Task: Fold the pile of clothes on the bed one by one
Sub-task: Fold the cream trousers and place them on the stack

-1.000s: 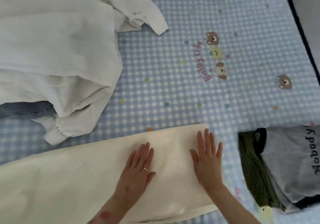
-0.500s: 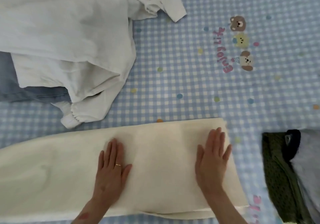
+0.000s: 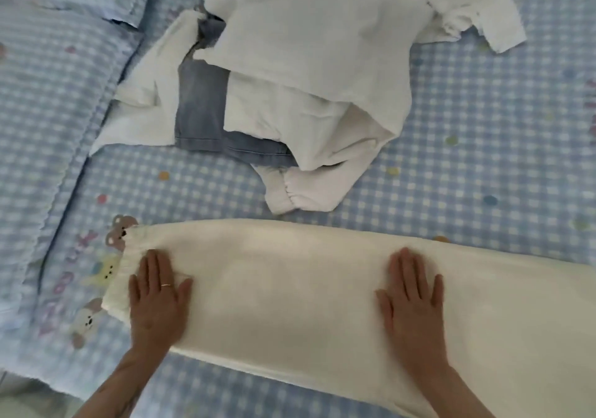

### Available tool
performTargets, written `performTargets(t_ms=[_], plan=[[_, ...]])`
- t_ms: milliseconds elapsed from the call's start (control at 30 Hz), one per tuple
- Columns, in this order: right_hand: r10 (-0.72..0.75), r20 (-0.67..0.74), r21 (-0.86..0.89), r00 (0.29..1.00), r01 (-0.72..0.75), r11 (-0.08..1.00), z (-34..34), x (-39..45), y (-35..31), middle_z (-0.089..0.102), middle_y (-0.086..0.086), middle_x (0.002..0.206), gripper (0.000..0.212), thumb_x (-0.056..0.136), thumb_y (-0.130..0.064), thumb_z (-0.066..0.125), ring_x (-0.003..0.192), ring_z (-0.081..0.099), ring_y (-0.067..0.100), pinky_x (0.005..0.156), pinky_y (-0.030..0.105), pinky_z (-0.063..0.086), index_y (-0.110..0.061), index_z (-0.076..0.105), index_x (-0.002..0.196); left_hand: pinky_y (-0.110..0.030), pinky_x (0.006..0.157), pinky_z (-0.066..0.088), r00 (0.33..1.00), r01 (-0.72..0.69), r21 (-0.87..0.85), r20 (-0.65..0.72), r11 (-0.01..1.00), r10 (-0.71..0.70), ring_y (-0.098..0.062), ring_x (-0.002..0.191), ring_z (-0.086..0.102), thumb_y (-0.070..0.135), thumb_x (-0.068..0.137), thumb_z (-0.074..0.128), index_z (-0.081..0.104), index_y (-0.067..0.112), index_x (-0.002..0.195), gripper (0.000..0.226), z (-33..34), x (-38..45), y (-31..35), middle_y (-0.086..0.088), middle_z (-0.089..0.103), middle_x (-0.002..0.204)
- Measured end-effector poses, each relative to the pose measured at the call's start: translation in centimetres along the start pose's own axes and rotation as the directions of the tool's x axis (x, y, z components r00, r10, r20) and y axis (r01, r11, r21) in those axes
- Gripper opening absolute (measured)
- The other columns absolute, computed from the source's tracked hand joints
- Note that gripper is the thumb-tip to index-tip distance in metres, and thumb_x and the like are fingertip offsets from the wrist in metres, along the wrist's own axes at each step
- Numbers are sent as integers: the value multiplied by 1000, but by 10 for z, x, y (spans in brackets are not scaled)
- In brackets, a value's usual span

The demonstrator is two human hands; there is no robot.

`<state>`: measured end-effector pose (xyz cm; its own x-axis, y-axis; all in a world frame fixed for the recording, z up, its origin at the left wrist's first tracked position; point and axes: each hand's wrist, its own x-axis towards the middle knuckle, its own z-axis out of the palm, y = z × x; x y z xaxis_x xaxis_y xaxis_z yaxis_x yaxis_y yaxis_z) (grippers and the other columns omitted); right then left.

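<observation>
**Both hands flat on the cream garment, pile behind**

Head view, one frame. I see the cream garment (image 3: 290,288) lying as a long flat strip across the bed (image 3: 467,127), running from the gathered cuff end at the left to beyond the right edge of the picture. It looks like trousers folded lengthwise, though I cannot tell for certain.

Left hand (image 3: 158,301): palm down on the garment, just beside the gathered cuff. Fingers straight and slightly spread, holding nothing; a ring (image 3: 166,285) shows on one finger.

Right hand (image 3: 411,298): palm down on the garment, well apart from the left, toward the middle of the strip. Fingers straight and close together, holding nothing.

The pile of clothes (image 3: 306,78) sits further back on the bed, apart from the cream strip. On top are white garments, one sleeve (image 3: 477,24) spread out to the right. Blue denim (image 3: 200,104) shows beneath them at the left and lower edge. A white elastic cuff (image 3: 290,191) hangs out nearest the cream garment, close to it but not touching.

The bedcover is a blue-and-white check with coloured dots and bear prints (image 3: 119,230) at the left.
</observation>
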<state>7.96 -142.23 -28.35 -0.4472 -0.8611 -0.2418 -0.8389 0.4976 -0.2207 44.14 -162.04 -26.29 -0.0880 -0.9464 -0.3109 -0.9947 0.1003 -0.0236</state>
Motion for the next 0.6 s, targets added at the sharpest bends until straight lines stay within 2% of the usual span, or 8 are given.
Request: performTargets(t_ms=[67, 133, 233, 367, 400, 467, 533, 600], plan=[[-76, -38, 50, 996, 78, 996, 2, 1, -66, 22, 12, 156, 60, 100, -42, 12, 143, 20, 28, 113, 54, 13, -7, 29, 146, -47, 116, 9, 990, -139, 3, 29, 990, 139, -30, 144, 13, 52, 94, 11, 11, 0, 149, 75, -6, 3, -5, -17, 15, 156], [-225, 5, 105, 974, 224, 969, 13, 2, -140, 23, 10, 156, 57, 99, -42, 22, 143, 21, 27, 112, 54, 16, -11, 30, 147, -41, 116, 4, 947, -319, 21, 45, 948, 317, -25, 144, 12, 52, 97, 7, 16, 3, 148, 72, -2, 7, -7, -15, 17, 155], [-355, 90, 64, 931, 350, 935, 33, 20, -197, 23, 5, 157, 57, 95, -41, 30, 143, 24, 26, 109, 55, 18, -16, 36, 145, -45, 117, 7, 965, -260, 11, 50, 966, 259, -21, 145, 8, 55, 95, 3, 15, 12, 150, 71, 3, 25, -50, -4, 13, 157], [-323, 144, -34, 936, 331, 943, 43, 33, -186, 10, 1, 159, 56, 98, -40, 23, 147, 11, 23, 114, 53, 13, -16, 29, 149, -51, 113, 21, 943, -332, -68, 6, 941, 333, -30, 143, 20, 46, 99, 11, 21, 15, 149, 60, -3, 34, -88, -5, 20, 156], [-272, 140, -20, 952, 278, 960, 42, 28, -189, 13, 4, 159, 57, 98, -40, 21, 147, 11, 24, 114, 53, 14, -15, 27, 149, -50, 113, 22, 959, -284, -168, -42, 944, 281, -30, 142, 20, 40, 101, 20, 18, 14, 150, 56, -3, 31, -91, -8, 16, 157], [-196, 146, 50, 970, 191, 980, 43, 12, -202, 19, 9, 158, 57, 99, -40, 18, 145, 17, 26, 113, 53, 15, -12, 27, 148, -50, 113, 25, 995, -42, -435, -102, 900, -3, -33, 142, 21, 29, 99, 41, 12, 14, 151, 61, -2, 23, -92, -13, 13, 158], [-225, 168, 78, 960, 215, 974, 46, -6, -217, 26, 10, 155, 56, 98, -39, 24, 142, 26, 27, 111, 53, 19, -11, 32, 146, -54, 105, 37, 975, 167, -593, -19, 788, -221, -37, 131, 39, 28, 92, 56, 16, 13, 150, 72, -3, 15, -91, -19, 34, 148], [-242, 203, 55, 949, 236, 970, 44, -14, -224, 31, 10, 152, 56, 93, -36, 33, 139, 34, 29, 107, 53, 23, -10, 41, 142, -48, 96, 46, 945, 276, -697, 70, 662, -320, -36, 117, 53, 25, 84, 69, 28, 12, 146, 75, -7, 10, -89, -19, 50, 133]])
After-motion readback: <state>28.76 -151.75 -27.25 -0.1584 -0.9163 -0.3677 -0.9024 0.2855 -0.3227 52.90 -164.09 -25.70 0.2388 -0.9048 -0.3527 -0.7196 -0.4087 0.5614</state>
